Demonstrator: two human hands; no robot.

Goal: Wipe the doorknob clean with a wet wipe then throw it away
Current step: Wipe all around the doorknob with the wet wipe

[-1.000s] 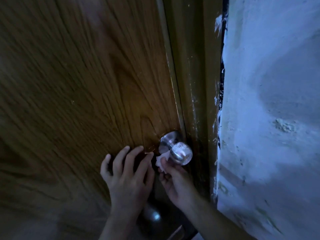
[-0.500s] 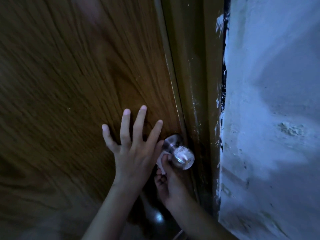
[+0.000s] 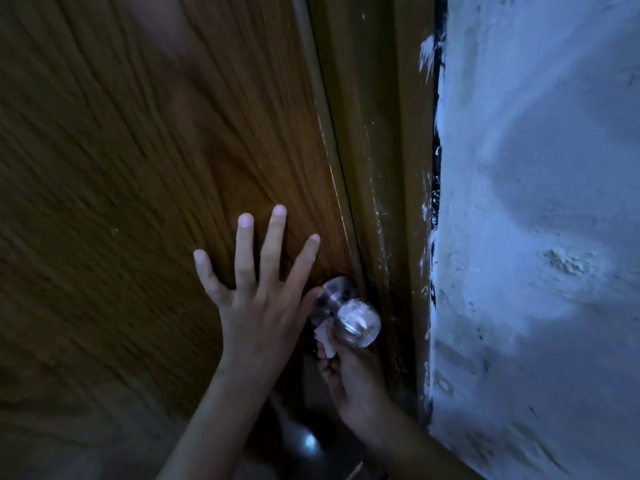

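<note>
Two hands at the door (image 3: 138, 168), close to its right edge. Left hand (image 3: 256, 299) flat on the wood, fingers spread, holding nothing. Right hand (image 3: 353, 372) pinches a wet wipe (image 3: 323, 337) against the underside of the doorknob (image 3: 353, 322). Rough wall (image 3: 536, 237) to the right.

Dim, bluish light; glare on the doorknob (image 3: 356, 322), dark blurred door (image 3: 138, 168) at left.

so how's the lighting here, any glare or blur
Head view: dim overall; bright glare on the doorknob face, the wall lit bluish, the door grain smeared by blur at left, the right hand with the wet wipe in shadow.
</note>
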